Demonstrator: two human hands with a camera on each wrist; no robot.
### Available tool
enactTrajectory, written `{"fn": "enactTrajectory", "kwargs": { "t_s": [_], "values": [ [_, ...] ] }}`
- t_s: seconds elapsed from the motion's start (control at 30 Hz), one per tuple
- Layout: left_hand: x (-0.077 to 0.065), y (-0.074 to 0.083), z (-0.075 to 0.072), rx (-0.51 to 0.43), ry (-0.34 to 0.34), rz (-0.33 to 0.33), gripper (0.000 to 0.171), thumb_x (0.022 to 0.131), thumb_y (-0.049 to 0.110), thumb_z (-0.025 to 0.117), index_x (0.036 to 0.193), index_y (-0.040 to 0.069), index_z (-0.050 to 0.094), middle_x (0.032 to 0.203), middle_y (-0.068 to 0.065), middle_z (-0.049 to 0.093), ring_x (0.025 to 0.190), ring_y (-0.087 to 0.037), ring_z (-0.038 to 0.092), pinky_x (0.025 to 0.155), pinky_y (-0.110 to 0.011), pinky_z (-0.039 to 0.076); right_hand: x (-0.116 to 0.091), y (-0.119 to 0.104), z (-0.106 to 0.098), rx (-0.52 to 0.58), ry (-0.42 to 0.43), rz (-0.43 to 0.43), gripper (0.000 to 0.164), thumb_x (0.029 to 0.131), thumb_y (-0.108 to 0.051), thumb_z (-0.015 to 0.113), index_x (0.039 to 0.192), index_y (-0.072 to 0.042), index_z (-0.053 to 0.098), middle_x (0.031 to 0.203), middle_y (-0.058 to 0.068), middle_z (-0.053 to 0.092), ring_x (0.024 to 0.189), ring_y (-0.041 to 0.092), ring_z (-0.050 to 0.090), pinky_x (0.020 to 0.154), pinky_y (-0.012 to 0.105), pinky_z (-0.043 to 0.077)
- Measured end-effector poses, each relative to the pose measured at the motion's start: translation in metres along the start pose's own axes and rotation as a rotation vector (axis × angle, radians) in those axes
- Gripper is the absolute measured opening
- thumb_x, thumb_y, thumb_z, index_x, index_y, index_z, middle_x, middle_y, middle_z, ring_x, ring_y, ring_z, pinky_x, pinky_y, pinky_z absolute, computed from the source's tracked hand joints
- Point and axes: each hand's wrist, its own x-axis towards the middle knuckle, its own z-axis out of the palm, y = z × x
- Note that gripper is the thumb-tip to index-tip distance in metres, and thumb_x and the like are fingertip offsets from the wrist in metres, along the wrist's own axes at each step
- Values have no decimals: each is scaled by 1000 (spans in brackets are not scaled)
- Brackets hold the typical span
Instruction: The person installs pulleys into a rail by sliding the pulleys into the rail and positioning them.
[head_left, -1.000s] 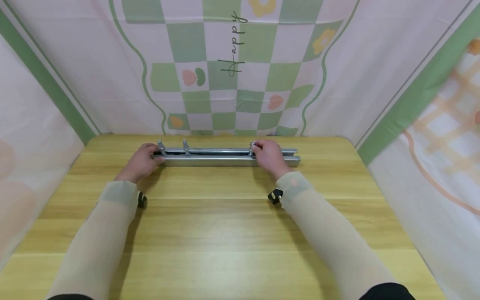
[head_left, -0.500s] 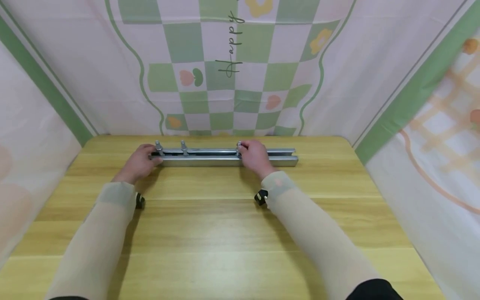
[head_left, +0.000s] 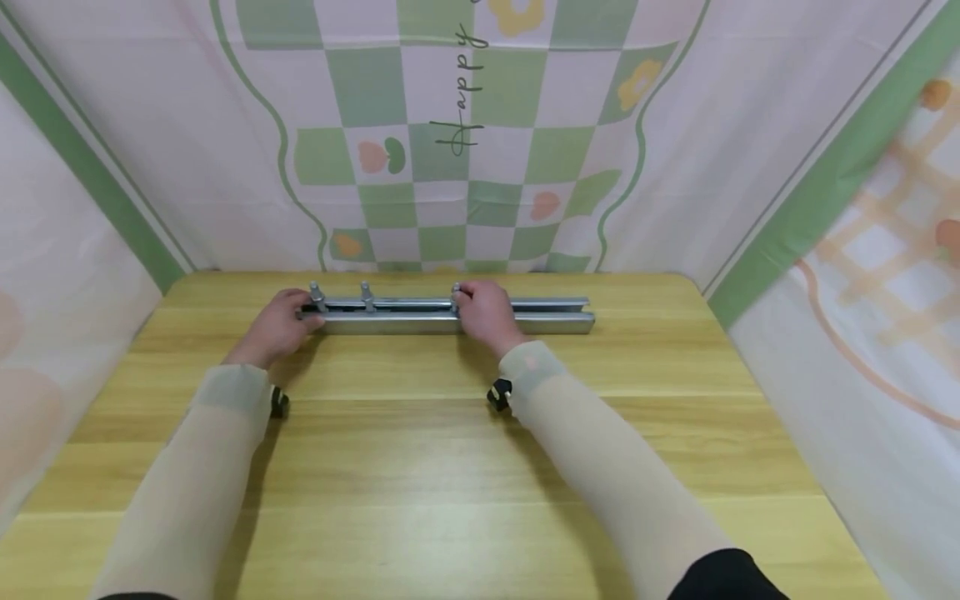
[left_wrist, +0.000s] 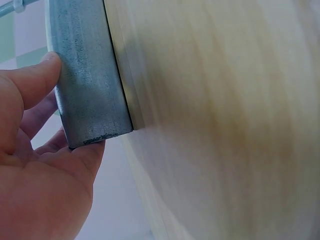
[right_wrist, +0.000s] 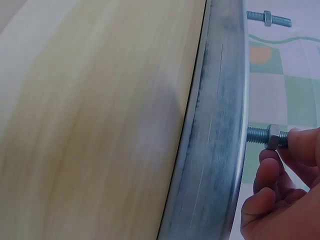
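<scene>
A long grey metal strut channel (head_left: 405,324) lies crosswise near the table's back edge, its slot facing up. My left hand (head_left: 277,325) holds its left end, with the thumb against the near wall and fingers wrapping the far side and end. Two bolts with nuts stand up from the slot: one bolt (head_left: 317,296) beside the left fingers, another bolt (head_left: 367,296) a little to the right. Around the channel's middle, my right hand (head_left: 487,315) pinches the top of a third bolt (right_wrist: 257,135) between thumb and fingers, just above its hex nut (right_wrist: 273,136).
The wood-grain table (head_left: 390,467) spreads out in front of the channel. Behind it hangs a green-and-white checked cloth (head_left: 442,208), and pale cloth panels (head_left: 847,383) rise at both sides.
My right hand has slid the pinched bolt left along the slot, from near the right end to about the middle. The left hand stays on the channel's end, and the channel keeps its place.
</scene>
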Motion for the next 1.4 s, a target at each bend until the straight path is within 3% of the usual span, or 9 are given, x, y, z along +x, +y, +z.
{"fn": "enactTrajectory", "kwargs": {
  "t_s": [0.2, 0.47, 0.77, 1.03, 1.4],
  "values": [
    [-1, 1, 0, -2, -3, -5, 50, 102, 18, 56, 141, -12, 44, 151, -33, 27, 137, -51, 27, 113, -61, 21, 5, -9, 8, -35, -15, -36, 24, 104, -19, 54, 98, -6, 72, 83, 5, 65, 78, 21, 58, 75, 36, 49],
    [0, 0, -1, 4, -6, -2, 51, 103, 19, 56, 142, -12, 43, 151, -33, 27, 138, -51, 26, 113, -62, 21, 9, -20, 18, -39, -46, -42, 27, 105, -21, 52, 110, -5, 73, 96, 4, 69, 87, 19, 60, 83, 36, 50],
    [3, -2, 1, 5, -3, -10, 51, 103, 18, 56, 142, -12, 43, 151, -32, 28, 138, -51, 27, 113, -61, 21, 11, -29, 26, -67, -71, -69, 30, 106, -22, 49, 90, -7, 68, 78, 5, 61, 75, 21, 55, 70, 35, 47],
    [3, -4, 0, -5, -1, -14, 51, 103, 18, 56, 142, -12, 43, 151, -32, 28, 137, -50, 28, 113, -61, 22, 12, -34, 30, -50, -87, -42, 28, 107, -23, 49, 106, -8, 72, 90, 2, 65, 81, 19, 57, 75, 35, 50],
    [2, -1, 0, 1, -11, -20, 51, 103, 19, 56, 142, -11, 44, 152, -32, 27, 138, -51, 27, 113, -62, 21, 11, -39, 32, -54, -87, -59, 29, 107, -23, 49, 104, -7, 72, 88, 3, 65, 79, 19, 57, 75, 35, 49]
  ]
}}
